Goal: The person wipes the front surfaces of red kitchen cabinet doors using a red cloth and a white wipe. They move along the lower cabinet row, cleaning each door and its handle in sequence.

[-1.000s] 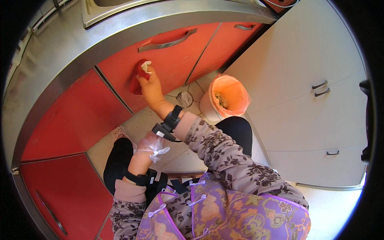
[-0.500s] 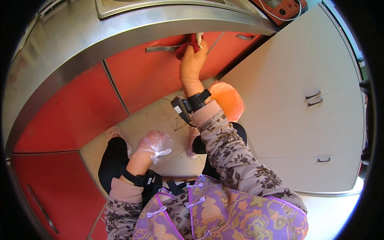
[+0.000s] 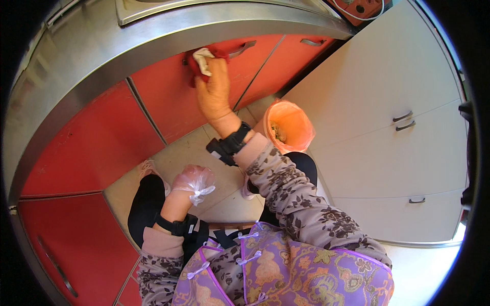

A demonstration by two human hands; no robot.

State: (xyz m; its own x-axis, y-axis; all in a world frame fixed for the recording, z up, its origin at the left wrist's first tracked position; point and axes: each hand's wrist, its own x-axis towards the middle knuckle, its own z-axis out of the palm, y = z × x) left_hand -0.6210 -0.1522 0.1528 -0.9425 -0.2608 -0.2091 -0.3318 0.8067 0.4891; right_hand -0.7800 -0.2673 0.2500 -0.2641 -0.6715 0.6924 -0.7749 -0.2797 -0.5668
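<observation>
My right hand (image 3: 214, 94) is closed on a red and white cloth (image 3: 203, 62). It presses the cloth against the left part of a metal handle (image 3: 243, 49), high on a red cabinet door (image 3: 171, 99). The cloth covers part of the handle, and my fingertips are hidden behind it. Lower down, my left hand (image 3: 190, 182) hangs above the floor near my left knee, inside a translucent plastic bag knotted at the wrist. The bag blurs its fingers, so their pose is unclear.
A bin (image 3: 291, 125) with an orange liner and some scraps stands right of my right forearm. Above the red doors runs a steel counter edge (image 3: 153, 46). White drawers (image 3: 377, 127) close off the right side. Another red door (image 3: 66, 239) is at lower left.
My right hand has slid leftward along the handle with the cloth, uncovering the handle's right end. The bin's inside shows more. My bagged left hand has barely shifted.
</observation>
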